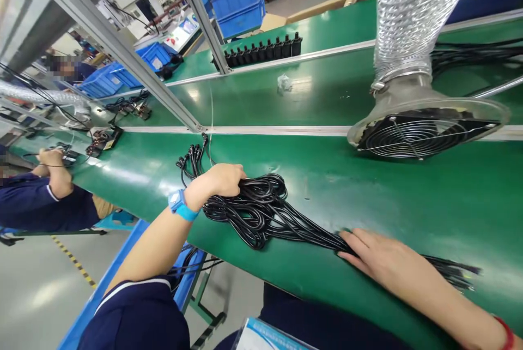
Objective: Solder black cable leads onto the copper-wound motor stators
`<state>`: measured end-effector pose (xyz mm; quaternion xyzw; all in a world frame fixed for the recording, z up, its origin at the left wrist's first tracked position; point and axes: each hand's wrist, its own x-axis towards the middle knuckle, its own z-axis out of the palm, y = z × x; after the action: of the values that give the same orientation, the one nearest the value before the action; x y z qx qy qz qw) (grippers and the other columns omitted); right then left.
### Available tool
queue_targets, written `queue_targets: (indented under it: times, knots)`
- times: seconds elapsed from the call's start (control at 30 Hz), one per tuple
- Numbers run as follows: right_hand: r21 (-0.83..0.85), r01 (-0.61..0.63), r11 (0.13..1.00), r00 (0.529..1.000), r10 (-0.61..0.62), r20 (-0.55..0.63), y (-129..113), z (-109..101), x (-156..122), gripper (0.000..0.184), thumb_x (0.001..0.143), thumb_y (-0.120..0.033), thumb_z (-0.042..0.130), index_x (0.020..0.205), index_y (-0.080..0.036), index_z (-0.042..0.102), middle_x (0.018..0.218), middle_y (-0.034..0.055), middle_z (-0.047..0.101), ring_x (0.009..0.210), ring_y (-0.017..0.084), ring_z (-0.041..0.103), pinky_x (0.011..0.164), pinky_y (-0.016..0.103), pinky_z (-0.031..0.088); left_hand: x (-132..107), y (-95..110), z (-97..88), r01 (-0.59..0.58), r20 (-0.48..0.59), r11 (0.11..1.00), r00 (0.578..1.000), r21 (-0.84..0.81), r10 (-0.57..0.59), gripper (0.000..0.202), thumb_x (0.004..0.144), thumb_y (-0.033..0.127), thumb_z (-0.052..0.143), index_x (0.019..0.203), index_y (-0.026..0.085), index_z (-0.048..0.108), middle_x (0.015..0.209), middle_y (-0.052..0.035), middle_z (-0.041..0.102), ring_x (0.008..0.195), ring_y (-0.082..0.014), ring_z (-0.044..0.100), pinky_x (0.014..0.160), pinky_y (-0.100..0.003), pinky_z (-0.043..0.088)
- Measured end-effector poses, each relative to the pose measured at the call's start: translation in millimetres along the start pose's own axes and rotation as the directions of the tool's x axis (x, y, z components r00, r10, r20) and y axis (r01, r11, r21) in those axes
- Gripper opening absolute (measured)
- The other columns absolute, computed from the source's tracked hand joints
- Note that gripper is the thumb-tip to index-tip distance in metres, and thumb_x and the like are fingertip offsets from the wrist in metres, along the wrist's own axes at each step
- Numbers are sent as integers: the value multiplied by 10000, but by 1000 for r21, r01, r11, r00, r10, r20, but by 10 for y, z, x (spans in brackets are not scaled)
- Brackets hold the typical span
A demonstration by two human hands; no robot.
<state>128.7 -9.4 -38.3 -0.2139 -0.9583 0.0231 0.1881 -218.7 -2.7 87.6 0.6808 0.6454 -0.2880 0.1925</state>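
Observation:
Several coiled black cables lie in a bundle on the green tabletop. My left hand, with a blue wrist strap above it, is closed at the top of the coils; its fingertips are partly hidden. Farther right, my right hand wraps its fingers round the straight run of the same cables. Beyond that hand the stripped cable ends fan out on the table. Past my left hand, the plug ends point toward the metal rail.
A fume hood with a fan grille hangs low at the right. A metal post slants across the left. Black parts stand in a row at the back. A co-worker's hand works at the far left. Below sits a blue bin.

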Motion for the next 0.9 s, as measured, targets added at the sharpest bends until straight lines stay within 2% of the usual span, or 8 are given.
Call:
queue_targets:
  times: [0.17,0.3,0.43,0.57,0.67,0.73,0.8,0.9]
  knots:
    - [30,9,1000,998,-7,-64,-4,-156,-322,375,1004,-417,385,954,-198,684,767,65,680,606,202,629,592,344,475,-117,62,114,-228,-22,970,974,-85,227,385,761,255,561,1137,220,632,1195,-34,666,1008,-224,656,849,-296,513]
    - [146,-80,986,996,86,-37,29,-276,-498,350,940,-523,491,1029,-250,692,743,49,681,623,208,637,567,346,491,-293,216,140,-208,-82,978,975,7,208,294,778,213,527,1060,186,604,1097,-64,680,950,-236,666,806,-328,523]
    - [307,-226,924,973,231,19,84,-496,-321,512,857,-585,591,1268,-279,594,1142,103,692,921,288,689,745,417,562,-603,313,-48,-164,-248,986,954,37,168,314,792,233,507,1095,215,588,1047,-48,671,935,-216,658,787,-311,517]
    - [698,-372,612,928,252,274,-97,-617,208,853,816,-607,634,1510,-246,294,1466,131,472,1280,310,528,983,465,509,-813,405,-269,-183,-435,983,884,6,167,336,819,328,445,1098,247,613,1013,-55,680,933,-218,654,783,-324,519]
    - [855,-443,270,895,71,441,-282,-603,536,703,834,-497,631,1432,-207,401,1352,109,569,1181,233,592,980,385,506,-800,430,-357,-152,-532,988,837,-7,124,368,804,399,430,1067,242,634,991,-66,688,934,-240,650,782,-356,530]
    - [815,-498,296,858,28,513,-327,-613,581,433,842,-343,614,1247,-202,554,1119,56,674,958,182,652,847,313,534,-733,389,-368,-109,-556,994,827,-16,81,379,784,418,439,1057,245,637,1006,-64,690,938,-246,648,789,-365,536]
    - [721,-520,459,825,52,562,-294,-658,472,215,858,-253,556,1056,-201,622,910,23,692,788,170,647,715,285,516,-640,305,-345,-57,-572,998,819,-4,44,375,779,394,444,1068,245,631,1048,-61,690,939,-248,652,786,-369,541]
    - [547,-521,655,818,200,540,-160,-744,107,212,909,-274,473,1032,-213,635,918,49,714,814,224,674,702,328,499,-469,161,-263,8,-594,998,804,57,28,367,801,336,434,1102,221,609,1124,-76,680,968,-264,666,766,-375,547]
